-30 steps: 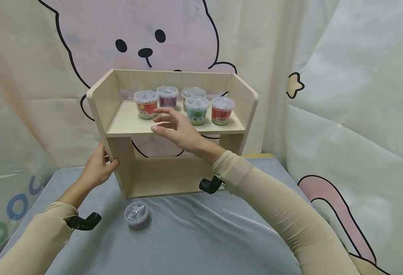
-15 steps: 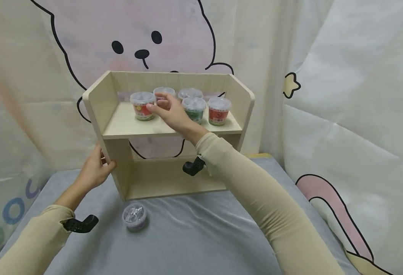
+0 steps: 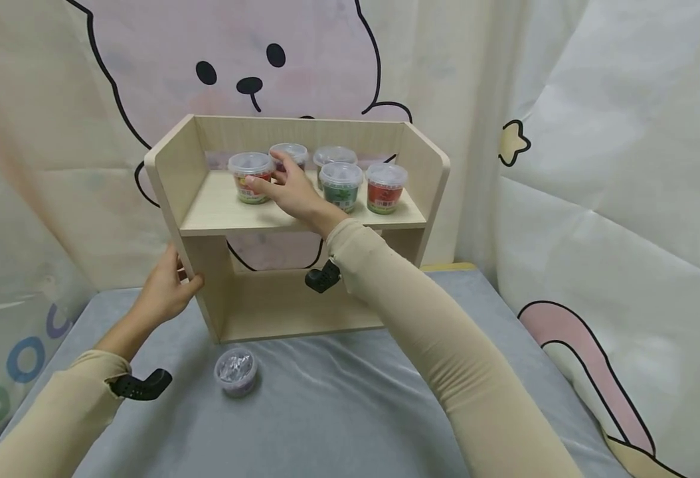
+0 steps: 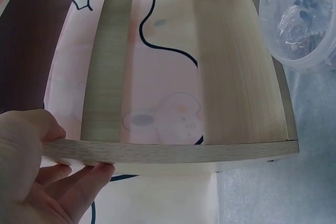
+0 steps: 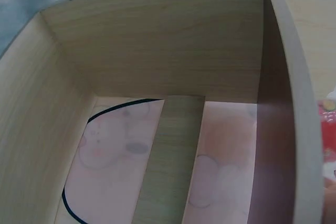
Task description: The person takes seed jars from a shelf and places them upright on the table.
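In the head view a light wooden two-tier shelf (image 3: 296, 226) stands on the table. My left hand (image 3: 167, 289) grips the edge of its left side panel; the left wrist view shows the thumb inside and fingers (image 4: 86, 184) outside that panel. My right hand (image 3: 296, 196) reaches over the upper tier. Its thumb lies across the front of a red-labelled lidded plastic tub (image 3: 248, 192) and its fingers curl at the tub's right side. Behind those fingers stands a purple-labelled tub (image 3: 290, 149). In the right wrist view the red-labelled tub (image 5: 328, 129) shows only at the right edge.
Right on the upper tier stand a green-labelled tub (image 3: 341, 192), a second red-labelled tub (image 3: 386, 192) and a tub with its label hidden (image 3: 333, 156). A purple-toned tub (image 3: 236, 373) sits on the grey cloth (image 3: 326, 405) before the shelf. Printed curtains hang behind.
My right hand has moved left from the middle of the upper tier to the red-labelled tub, closing its thumb and fingers about it. My left hand keeps its grip on the side panel.
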`<state>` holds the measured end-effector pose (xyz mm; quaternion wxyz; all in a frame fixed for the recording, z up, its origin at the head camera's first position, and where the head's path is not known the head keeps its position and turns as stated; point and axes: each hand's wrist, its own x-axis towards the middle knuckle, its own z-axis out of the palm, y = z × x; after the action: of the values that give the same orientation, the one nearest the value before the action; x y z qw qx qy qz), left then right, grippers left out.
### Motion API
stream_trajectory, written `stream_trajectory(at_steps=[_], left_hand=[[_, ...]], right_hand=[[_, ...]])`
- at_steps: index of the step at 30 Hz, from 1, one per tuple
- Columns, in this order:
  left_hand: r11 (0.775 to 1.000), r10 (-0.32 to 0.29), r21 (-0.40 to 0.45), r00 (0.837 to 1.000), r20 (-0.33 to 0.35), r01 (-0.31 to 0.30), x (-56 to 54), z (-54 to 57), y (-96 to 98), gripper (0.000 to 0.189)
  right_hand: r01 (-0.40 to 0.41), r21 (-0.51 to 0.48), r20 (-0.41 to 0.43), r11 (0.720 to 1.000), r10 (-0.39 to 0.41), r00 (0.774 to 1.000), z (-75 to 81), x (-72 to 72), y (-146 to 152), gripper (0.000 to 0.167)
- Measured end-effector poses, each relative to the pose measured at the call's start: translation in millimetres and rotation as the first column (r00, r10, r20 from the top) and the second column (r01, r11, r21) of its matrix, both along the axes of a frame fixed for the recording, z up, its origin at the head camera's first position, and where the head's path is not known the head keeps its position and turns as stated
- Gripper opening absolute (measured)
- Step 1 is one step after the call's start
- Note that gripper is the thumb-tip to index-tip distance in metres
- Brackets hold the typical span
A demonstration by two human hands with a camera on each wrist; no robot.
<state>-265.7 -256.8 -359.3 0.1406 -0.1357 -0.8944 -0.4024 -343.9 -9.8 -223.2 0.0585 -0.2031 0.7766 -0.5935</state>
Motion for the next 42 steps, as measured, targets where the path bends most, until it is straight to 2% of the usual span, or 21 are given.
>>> stream_trajectory(at_steps=[10,16,20,26,34,42], left_hand=[[1.0,0.0,-0.012,1.0,-0.001,0.0,-0.1,-0.4,-0.7,0.082],[1.0,-0.01,0.003,1.0,-0.004,0.01,2.8,-2.6,1.6,0.083],[0.999,-0.026,0.017,0.999,-0.038,0.027,3.4,-5.4,3.6,0.078],[0.999,-0.037,0.038,0.998,-0.048,0.039,2.9,-7.4,3.3,0.075],[1.0,-0.008,0.025,0.999,-0.036,0.009,1.7,-9.9,1.8,0.078],[0.998,-0.022,0.049,0.998,-0.052,0.024,-2.5,-8.7,3.6,0.076]], right_hand=[[0.063,0.078,-0.075,0.995,-0.058,0.995,-5.4,-1.0,-10,0.079],[0.093,0.106,-0.074,0.99,-0.086,0.994,-8.4,4.2,-13,0.078],[0.118,0.112,-0.07,0.987,-0.11,0.991,-10.8,6.4,-11,0.074],[0.09,0.075,-0.081,0.993,-0.084,0.993,-11.9,5.9,-8,0.07],[0.059,0.026,-0.022,0.998,-0.059,0.998,-12.1,4.6,-7,0.075],[0.021,0.003,0.004,1.0,-0.021,1.0,-6.1,4.5,-2,0.074]])
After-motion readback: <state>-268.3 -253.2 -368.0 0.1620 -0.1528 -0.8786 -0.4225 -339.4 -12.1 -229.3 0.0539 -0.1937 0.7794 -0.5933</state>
